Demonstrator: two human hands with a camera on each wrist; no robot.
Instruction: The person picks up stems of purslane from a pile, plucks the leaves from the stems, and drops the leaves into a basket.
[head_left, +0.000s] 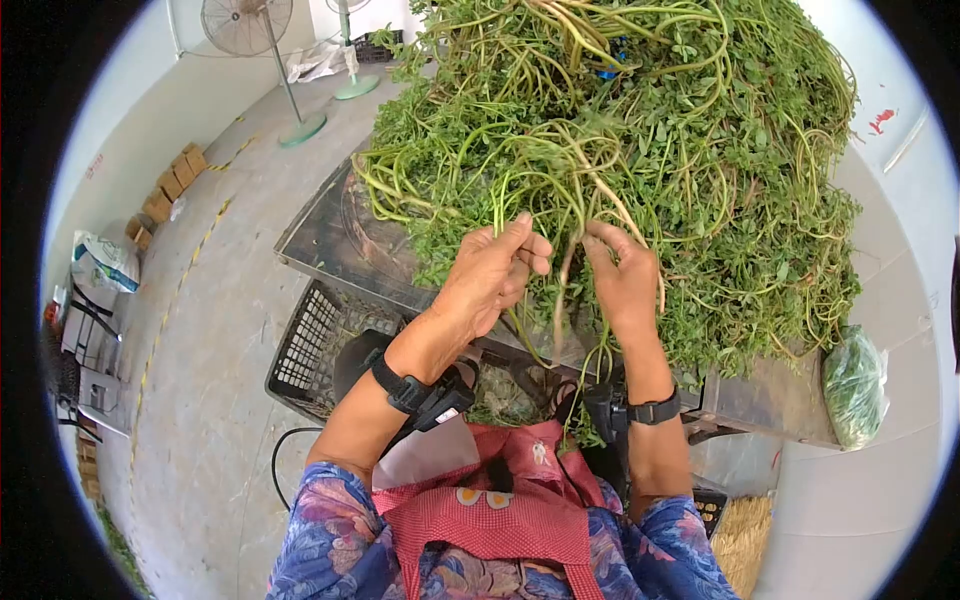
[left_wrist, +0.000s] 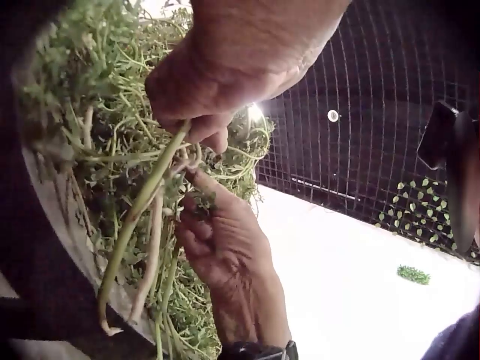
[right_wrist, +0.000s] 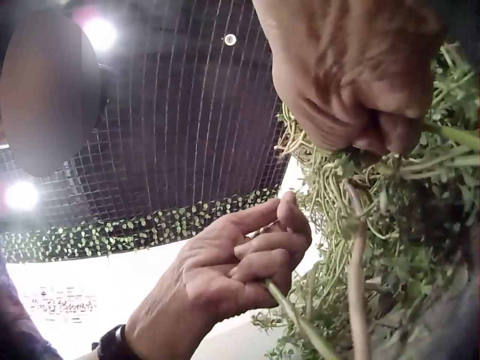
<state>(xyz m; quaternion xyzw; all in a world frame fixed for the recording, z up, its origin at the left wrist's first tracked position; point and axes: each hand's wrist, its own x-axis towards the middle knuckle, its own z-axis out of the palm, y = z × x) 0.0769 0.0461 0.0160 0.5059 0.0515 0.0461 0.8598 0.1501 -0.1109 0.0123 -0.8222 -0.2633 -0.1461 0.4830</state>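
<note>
A big heap of leafy green plants with long stems covers most of the dark table. At its near edge my left hand holds a thick green stem, curled fingers around it; the stem's pale cut end hangs down in the left wrist view. Close by on the right, my right hand pinches stems between thumb and fingers, with small leaves at its fingertips. A pale brownish stem hangs between the two hands. Part of the right hand's grip is hidden behind its knuckles in the right wrist view.
Below the table's left edge stands a black plastic crate. A plastic bag of greens lies at the table's right corner. Standing fans and small cardboard boxes are farther back on the left.
</note>
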